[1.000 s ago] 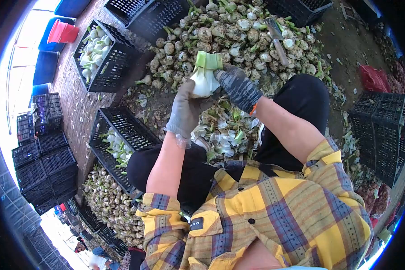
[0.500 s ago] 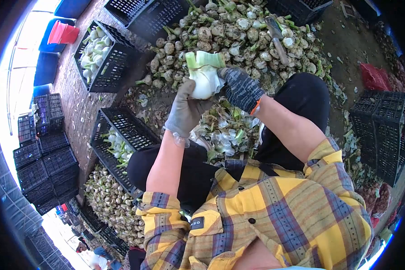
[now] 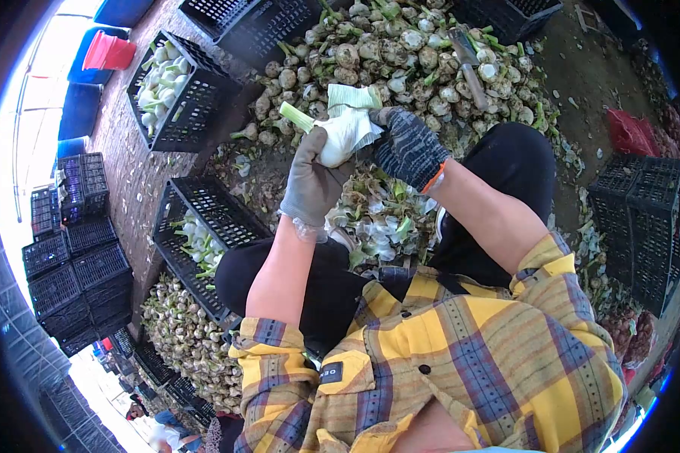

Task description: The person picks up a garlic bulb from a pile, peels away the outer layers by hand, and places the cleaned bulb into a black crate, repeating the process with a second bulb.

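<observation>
My left hand (image 3: 315, 175), in a grey glove, is closed round a white garlic bulb (image 3: 340, 140) with its cut green stem pointing up and left. My right hand (image 3: 410, 149), in a dark knitted glove, grips the loosened outer skin (image 3: 355, 98), a pale flap standing away from the bulb's right side. Part of the bulb is hidden behind my fingers. Beyond my hands lies a heap of unpeeled garlic (image 3: 385, 49), with a wooden-handled knife (image 3: 472, 79) on top. Beneath my hands are scattered peelings (image 3: 378, 223).
Black crates of peeled garlic stand on my left, one upper crate (image 3: 193, 98) and one by my knee (image 3: 204, 200). Another garlic heap (image 3: 185, 332) lies lower left. Stacked crates (image 3: 638, 226) stand right. A red bucket (image 3: 109, 51) is at upper left.
The outer skin has come further away from the bulb. The bulb has tilted, so its stem now leans left. Both hands stay in nearly the same place.
</observation>
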A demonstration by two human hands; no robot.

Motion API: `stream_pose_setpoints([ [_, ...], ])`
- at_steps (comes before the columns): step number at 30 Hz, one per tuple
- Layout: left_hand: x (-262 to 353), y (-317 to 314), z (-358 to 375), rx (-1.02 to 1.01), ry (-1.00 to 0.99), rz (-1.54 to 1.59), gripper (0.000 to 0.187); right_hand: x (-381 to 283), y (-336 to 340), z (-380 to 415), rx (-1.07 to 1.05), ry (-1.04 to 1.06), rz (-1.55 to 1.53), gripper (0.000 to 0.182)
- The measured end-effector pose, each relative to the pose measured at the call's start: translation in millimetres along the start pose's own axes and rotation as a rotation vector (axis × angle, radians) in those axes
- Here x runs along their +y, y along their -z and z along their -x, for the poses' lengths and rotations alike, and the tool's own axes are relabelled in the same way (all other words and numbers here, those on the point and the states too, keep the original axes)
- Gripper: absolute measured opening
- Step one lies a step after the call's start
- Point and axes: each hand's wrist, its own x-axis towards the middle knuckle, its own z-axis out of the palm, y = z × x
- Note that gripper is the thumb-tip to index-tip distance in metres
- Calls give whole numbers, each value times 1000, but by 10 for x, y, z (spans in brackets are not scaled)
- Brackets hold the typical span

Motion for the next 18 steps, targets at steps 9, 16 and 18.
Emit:
stream_pose_setpoints([
  [9, -113, 90, -94, 215, -63, -297, 37, -168, -24, 40, 17, -62, 238, 23],
  [16, 103, -122, -106, 346, -19, -12, 31, -267, 132, -61, 109, -194, 128, 25],
  [18, 171, 8, -88, 266, -61, 34, 31, -375, 153, -140, 349, -395, -629, 19],
])
